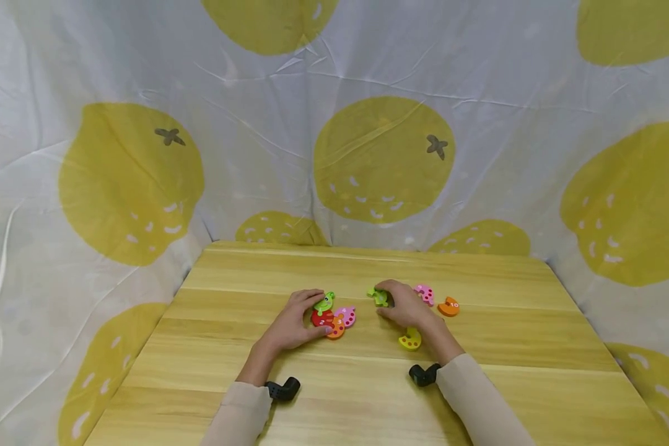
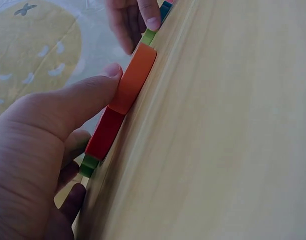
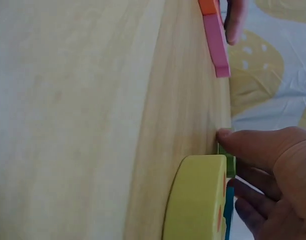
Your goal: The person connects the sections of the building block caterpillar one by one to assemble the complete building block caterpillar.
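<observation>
Desk point(image 1: 345, 396), left hand point(image 1: 291, 320) gripping clustered pieces point(image 1: 322, 319), right hand point(image 1: 406, 305) apart, pinching green piece point(image 1: 380, 298), orange 10 piece point(image 1: 449, 308) nearest right edge

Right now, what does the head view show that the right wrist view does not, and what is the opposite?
Only the head view: the red piece marked 2 and the orange piece marked 10.
Only the right wrist view: a blue piece, partly hidden.
Both: the right hand holding a green piece, the yellow piece, and the left hand.
</observation>
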The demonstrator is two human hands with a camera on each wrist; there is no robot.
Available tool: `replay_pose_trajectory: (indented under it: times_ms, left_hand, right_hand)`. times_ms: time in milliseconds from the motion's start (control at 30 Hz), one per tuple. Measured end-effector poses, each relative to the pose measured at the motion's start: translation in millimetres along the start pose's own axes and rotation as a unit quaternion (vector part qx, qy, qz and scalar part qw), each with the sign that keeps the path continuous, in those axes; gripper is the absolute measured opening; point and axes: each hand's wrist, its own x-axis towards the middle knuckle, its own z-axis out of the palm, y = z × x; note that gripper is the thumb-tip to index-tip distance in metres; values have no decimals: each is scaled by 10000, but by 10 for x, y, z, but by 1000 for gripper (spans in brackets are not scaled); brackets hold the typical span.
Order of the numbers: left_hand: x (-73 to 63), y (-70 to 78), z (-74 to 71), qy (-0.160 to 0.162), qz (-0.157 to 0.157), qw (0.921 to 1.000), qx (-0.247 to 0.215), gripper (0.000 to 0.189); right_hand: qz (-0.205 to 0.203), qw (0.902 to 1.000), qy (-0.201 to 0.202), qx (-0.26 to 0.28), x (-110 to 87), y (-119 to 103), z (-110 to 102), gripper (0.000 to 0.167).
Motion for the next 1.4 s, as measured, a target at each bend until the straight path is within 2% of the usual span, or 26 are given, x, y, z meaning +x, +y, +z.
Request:
replay_pose_trajectory:
  times_ms: [167, 300, 500, 733, 967, 1267, 1400]
  left_hand:
    - [-12, 22, -20, 188, -207, 9996, 10, 91]
    - [-14, -1, -39, 232, -284, 9993, 19, 89]
    - [-13, -36, -74, 283, -171, 9994, 81, 75]
    - [-6, -47, -85, 206, -160, 9997, 17, 75]
    - [-28, -58, -98, 180, -291, 9994, -90, 75]
    - [-22, -86, -84, 151, -214, 9996, -84, 73]
    - [-10, -89, -66, 163, -155, 9997, -40, 73]
  right_hand:
    - [-64, 9999, 96, -32, -12, -4, 42, 45]
    - [46, 9998, 188, 74, -39, -23, 66, 43]
    - [285, 9990, 316, 129, -60, -53, 73, 39]
    - [358, 9980, 442, 287, -82, -75, 61, 41]
    - [329, 9969, 400, 601, -86, -118, 63, 43]
    - [-4, 9952, 474, 856, -75, -190, 129, 38]
    - [-50, 9959, 458, 777, -76, -220, 167, 37]
